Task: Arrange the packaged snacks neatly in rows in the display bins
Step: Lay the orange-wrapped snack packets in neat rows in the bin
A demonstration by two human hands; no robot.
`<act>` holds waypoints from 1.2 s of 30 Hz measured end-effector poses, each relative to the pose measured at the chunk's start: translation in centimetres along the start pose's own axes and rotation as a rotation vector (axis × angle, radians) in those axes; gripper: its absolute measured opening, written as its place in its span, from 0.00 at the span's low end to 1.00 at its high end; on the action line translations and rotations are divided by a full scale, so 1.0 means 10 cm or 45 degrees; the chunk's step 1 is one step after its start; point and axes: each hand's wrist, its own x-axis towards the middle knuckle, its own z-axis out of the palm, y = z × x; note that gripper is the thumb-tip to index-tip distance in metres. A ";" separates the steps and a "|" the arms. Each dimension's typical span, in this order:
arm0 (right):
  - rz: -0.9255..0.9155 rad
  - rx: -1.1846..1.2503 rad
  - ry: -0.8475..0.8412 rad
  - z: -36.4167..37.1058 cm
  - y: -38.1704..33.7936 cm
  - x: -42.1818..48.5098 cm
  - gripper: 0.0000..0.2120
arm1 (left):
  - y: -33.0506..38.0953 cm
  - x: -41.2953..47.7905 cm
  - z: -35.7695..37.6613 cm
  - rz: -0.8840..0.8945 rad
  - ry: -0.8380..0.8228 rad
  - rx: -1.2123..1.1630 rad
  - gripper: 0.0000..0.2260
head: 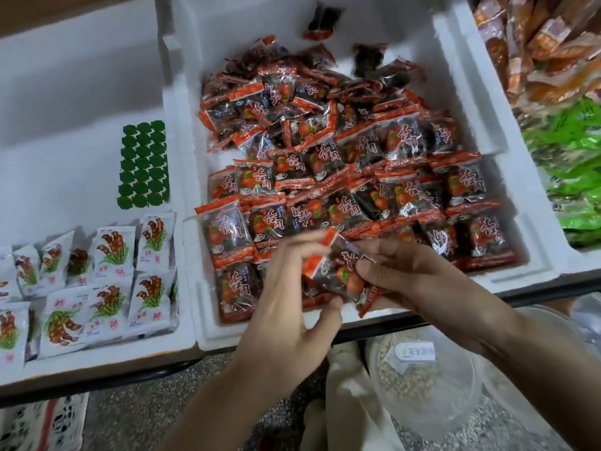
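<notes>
A white foam bin [481, 131] in the middle holds several red-and-clear snack packets [354, 148], loosely heaped at the back and laid in rough rows toward the front. Over the bin's front edge, both hands hold one red snack packet [338, 271]. My left hand [289, 307] pinches its left side between thumb and fingers. My right hand [413, 275] grips its right side with curled fingers. The packets beneath my hands are partly hidden.
The left foam bin [81, 92] holds white packets [107, 278] in rows at the front and a block of green discs [143, 164]. Orange and green bags [559, 92] fill the right bin. Below the shelf sits a clear tub [422, 369] of grains.
</notes>
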 end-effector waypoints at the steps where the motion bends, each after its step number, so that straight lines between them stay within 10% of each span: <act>1: -0.021 0.013 0.002 -0.01 0.02 -0.01 0.13 | 0.02 0.02 0.01 -0.057 0.041 -0.063 0.15; 6: -0.131 -0.134 0.051 -0.07 0.08 -0.06 0.03 | 0.09 0.17 0.11 -0.325 0.148 -0.314 0.15; 17: -0.250 -0.957 0.639 -0.39 0.08 0.08 0.05 | -0.08 0.29 0.09 0.047 -0.092 0.632 0.20; 36: -0.512 -1.591 0.406 -0.31 0.24 0.14 0.10 | -0.33 0.25 0.07 0.205 -0.263 1.042 0.22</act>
